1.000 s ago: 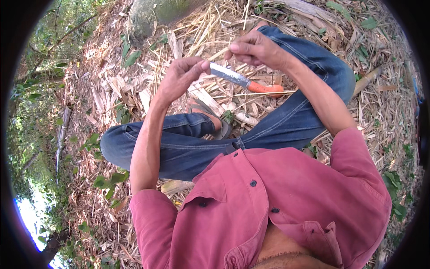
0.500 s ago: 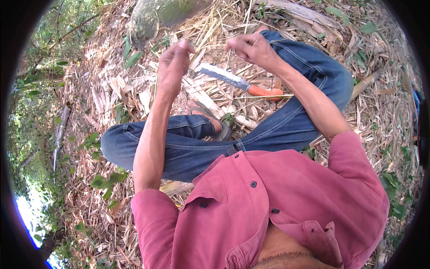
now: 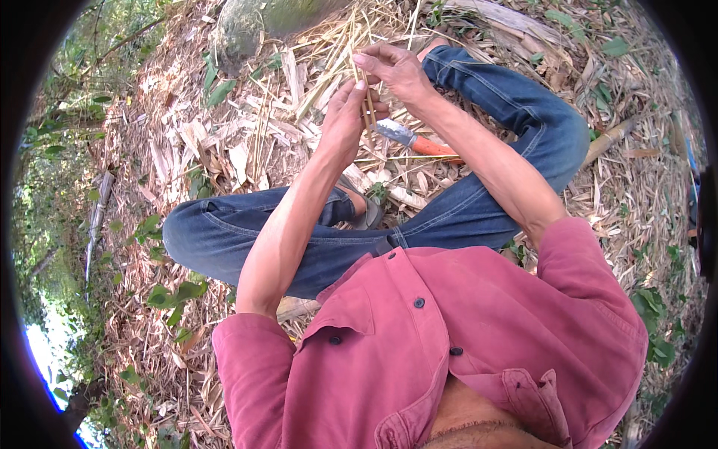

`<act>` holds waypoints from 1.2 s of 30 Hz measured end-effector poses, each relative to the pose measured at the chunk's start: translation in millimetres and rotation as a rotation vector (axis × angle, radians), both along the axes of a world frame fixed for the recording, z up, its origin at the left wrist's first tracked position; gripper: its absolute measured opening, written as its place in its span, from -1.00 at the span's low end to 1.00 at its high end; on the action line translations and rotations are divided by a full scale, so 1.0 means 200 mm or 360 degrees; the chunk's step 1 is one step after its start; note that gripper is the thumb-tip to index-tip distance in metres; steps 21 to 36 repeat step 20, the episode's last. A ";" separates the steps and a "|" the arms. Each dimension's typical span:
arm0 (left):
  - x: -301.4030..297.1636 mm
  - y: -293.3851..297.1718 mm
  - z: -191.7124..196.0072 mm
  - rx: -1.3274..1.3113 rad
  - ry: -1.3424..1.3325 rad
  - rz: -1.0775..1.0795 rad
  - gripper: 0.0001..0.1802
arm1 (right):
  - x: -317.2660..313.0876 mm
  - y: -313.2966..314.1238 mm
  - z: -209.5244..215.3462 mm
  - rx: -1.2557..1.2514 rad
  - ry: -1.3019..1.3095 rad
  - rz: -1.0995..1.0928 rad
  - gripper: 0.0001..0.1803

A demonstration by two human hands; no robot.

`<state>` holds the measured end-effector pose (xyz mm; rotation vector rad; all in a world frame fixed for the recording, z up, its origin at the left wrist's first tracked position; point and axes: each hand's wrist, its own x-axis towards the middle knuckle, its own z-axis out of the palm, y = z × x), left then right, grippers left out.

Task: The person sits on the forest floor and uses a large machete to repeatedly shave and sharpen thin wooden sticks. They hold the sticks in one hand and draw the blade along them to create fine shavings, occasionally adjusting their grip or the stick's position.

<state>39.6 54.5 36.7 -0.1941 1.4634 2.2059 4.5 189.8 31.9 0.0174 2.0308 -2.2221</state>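
Note:
I sit cross-legged in blue jeans on ground covered with dry bamboo shavings. My left hand (image 3: 345,116) and my right hand (image 3: 393,69) are raised together in front of me, both pinching the same thin bamboo strips (image 3: 368,105), which stand roughly upright between the fingers. A knife (image 3: 415,140) with a grey blade and orange handle lies on the litter just beyond my right forearm, touched by neither hand.
A thick grey-green trunk (image 3: 250,26) rises at the top left. Split bamboo slats and dry leaves (image 3: 224,142) lie all around. My sandalled foot (image 3: 359,206) is tucked between my legs. A bamboo stick (image 3: 609,138) lies at the right.
Both hands have come closer together and higher, the left moving right to meet the right on the strips. The knife lies in the same place.

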 end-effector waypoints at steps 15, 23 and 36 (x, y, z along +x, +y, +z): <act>-0.79 -1.43 -0.60 -0.1273 -0.0079 0.0664 -0.81 | 0.07 0.23 -0.74 0.1549 -0.0462 0.0646 -0.64; -0.75 -1.53 -0.74 -0.1837 -0.0468 0.0388 -0.70 | 0.11 0.21 -0.85 0.1667 -0.0633 0.0756 -0.63; -0.75 -1.53 -0.74 -0.1837 -0.0468 0.0388 -0.70 | 0.11 0.21 -0.85 0.1667 -0.0633 0.0756 -0.63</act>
